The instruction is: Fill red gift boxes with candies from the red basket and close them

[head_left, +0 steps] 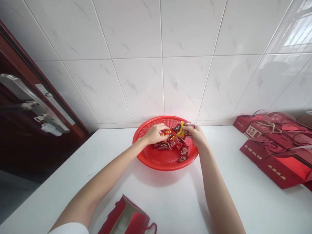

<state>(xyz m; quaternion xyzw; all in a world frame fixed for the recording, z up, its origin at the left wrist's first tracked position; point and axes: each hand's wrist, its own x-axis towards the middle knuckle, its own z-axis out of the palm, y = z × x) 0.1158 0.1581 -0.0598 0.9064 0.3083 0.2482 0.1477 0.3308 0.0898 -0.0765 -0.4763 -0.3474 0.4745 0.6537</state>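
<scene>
A red plastic basket [158, 161] with perforated sides stands against the wall, holding several wrapped candies [172, 143] in red, dark and yellow wrappers. Over its left side, my left hand [156, 134] has its fingers closed on a red-wrapped candy [167, 132]. My right hand [197, 136] is at the basket's right rim, pinching wrapped candies, one with a patterned dark red wrapper [188, 124] and a yellow one [181, 130] beside it. Near me on the table lies an open red gift box [138, 224] with a cord, cut off by the lower edge of the view.
Several red gift boxes [265, 159] with gold lettering and ribbons are grouped on the right of the white table [224, 182]. White tiles [138, 87] cover the wall behind. At left is a dark red door [14, 139] with a metal handle and keys.
</scene>
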